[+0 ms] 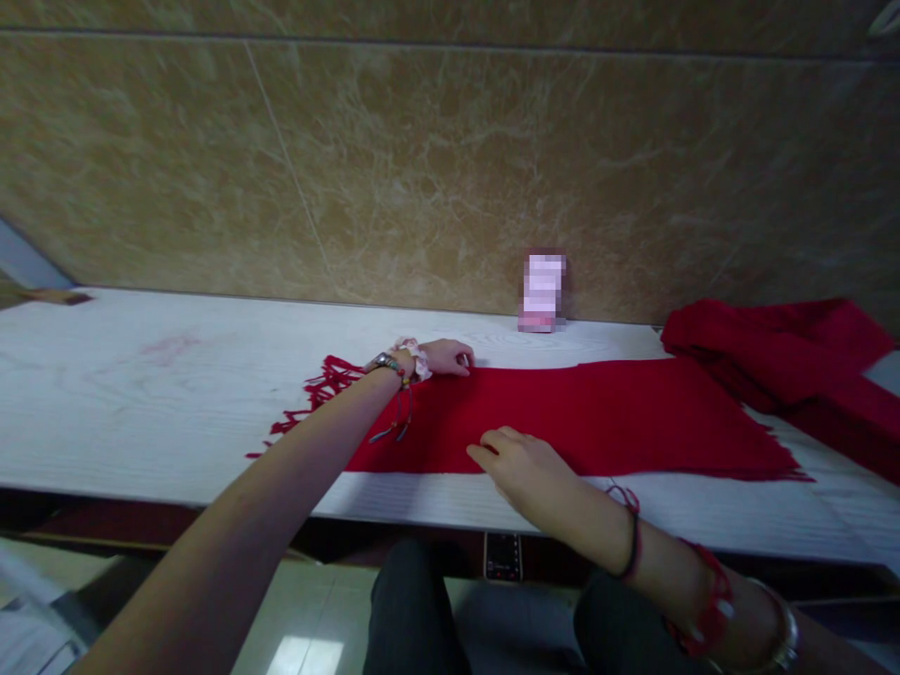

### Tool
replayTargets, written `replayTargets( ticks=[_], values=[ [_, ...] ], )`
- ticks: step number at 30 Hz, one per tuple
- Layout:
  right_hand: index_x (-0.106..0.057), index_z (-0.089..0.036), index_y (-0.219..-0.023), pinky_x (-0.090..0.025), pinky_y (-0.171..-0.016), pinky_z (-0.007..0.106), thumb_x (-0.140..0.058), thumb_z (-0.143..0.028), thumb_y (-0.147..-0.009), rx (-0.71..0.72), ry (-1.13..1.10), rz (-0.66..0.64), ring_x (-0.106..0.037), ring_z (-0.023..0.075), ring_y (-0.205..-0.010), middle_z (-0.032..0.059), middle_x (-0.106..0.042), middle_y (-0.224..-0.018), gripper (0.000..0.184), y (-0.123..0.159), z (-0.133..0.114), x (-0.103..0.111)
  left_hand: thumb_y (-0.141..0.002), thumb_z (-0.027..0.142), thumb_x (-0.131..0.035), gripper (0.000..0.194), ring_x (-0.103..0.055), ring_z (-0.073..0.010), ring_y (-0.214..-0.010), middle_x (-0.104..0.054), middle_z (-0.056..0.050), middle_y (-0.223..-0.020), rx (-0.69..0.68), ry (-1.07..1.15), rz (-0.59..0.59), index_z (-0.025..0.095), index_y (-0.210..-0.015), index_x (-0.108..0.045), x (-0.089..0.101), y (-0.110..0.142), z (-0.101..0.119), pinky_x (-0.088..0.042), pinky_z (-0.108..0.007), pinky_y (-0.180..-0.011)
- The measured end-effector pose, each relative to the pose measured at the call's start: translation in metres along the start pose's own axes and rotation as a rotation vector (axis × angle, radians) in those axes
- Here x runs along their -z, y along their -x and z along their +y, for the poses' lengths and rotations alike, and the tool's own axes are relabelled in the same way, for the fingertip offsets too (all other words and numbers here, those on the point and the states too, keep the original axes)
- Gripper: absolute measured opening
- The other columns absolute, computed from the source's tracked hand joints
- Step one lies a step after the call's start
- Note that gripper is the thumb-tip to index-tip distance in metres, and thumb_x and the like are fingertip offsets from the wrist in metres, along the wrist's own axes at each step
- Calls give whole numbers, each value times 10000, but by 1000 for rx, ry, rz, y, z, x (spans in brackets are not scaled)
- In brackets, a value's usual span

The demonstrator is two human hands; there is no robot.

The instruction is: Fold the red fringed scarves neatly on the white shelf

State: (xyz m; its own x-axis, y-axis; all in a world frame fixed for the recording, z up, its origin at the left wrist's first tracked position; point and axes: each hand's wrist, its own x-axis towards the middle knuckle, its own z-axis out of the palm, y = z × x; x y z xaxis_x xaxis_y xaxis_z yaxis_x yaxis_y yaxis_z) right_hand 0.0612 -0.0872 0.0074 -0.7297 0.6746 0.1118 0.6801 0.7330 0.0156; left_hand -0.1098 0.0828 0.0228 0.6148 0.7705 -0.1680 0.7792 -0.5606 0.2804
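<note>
Red fringed cloth (597, 412) is running left-right; left hand (448, 357) is resting at far edge, right hand (524, 461) over near edge; can't tell whether either grip is grasping.

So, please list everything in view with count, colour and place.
Fringed scarf: 1, red, flat on tabletop
Bunched fabric: 1 heap, red, right end
Tabletop: 1, white, centre
Pixelated item: 1, pink-white, against wall
Wall tiles: several, brown, behind
Phone: 1, dark, below near edge
Tiled floor: 1, pale, bottom
Unclear objects: several, mixed, edges
Scrunchie: 1, pale pink, left wrist
Bracelets: several, mixed, both arms
Trousered legs: 2, dark, bottom
Left hand: 1, bare, scarf's far edge
Right hand: 1, bare, over scarf
</note>
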Motion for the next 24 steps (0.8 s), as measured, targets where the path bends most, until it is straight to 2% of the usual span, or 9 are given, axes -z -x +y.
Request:
replayTargets(
  ticks=[5, 9, 11, 14, 19, 21, 24],
  values=[
    [-588, -161, -1012, -449, -670, 314, -388, -12, -802, 23, 18, -11, -534, 199, -875, 100, -597, -990, 326, -5, 7, 5, -731, 258, -558, 226, -555, -101, -684, -628, 5, -764, 21, 19, 42, 142, -917, -613, -6, 2, -2, -397, -163, -621],
    [-584, -165, -1029, -436, -722, 300, -388, -35, -815, -29, -56, 54, -523, 180, -879, 78, -608, -960, 318, -10, 13, -2, -744, 261, -548, 236, -558, -105, -698, -623, -2, -779, 35, 26, 79, 136, -937, -598, -10, 5, -4, -404, -168, -632],
    [-537, -169, -1132, -429, -734, 299, -399, -55, -822, 4, -67, 103, -516, 175, -890, 77, -604, -979, 358, -10, 16, -6, -748, 259, -544, 233, -559, -109, -703, -623, -6, -788, 40, 27, 98, 136, -939, -593, -12, 6, -5, -407, -174, -637],
    [-487, -150, -1201, -417, -689, 315, -408, -77, -840, 111, 53, 182, -508, 187, -855, 93, -596, -946, 376, -9, 18, -8, -749, 256, -543, 223, -557, -111, -700, -624, -8, -791, 40, 25, 119, 136, -932, -590, -14, 7, -5, -408, -179, -637],
    [-581, -132, -961, -371, -609, 296, -400, -101, -869, 195, 213, 291, -486, 177, -755, 79, -580, -827, 205, -8, 16, -6, -749, 254, -547, 201, -558, -107, -703, -623, -3, -786, 32, 15, 137, 146, -912, -593, -14, 8, -6, -408, -174, -631],
    [-583, -136, -888, -366, -611, 293, -406, -91, -865, 187, 214, 298, -480, 171, -735, 68, -574, -792, 184, -7, 14, -5, -752, 255, -542, 196, -564, -108, -713, -628, -2, -794, 31, 10, 140, 149, -908, -597, -13, 9, -6, -413, -173, -637],
    [-580, -142, -889, -384, -644, 296, -420, -76, -856, 110, 188, 289, -493, 171, -742, 71, -582, -809, 176, -3, 13, -4, -760, 249, -533, 191, -573, -112, -736, -637, -10, -818, 34, -1, 143, 147, -903, -606, -13, 8, -6, -422, -178, -664]
  ],
)
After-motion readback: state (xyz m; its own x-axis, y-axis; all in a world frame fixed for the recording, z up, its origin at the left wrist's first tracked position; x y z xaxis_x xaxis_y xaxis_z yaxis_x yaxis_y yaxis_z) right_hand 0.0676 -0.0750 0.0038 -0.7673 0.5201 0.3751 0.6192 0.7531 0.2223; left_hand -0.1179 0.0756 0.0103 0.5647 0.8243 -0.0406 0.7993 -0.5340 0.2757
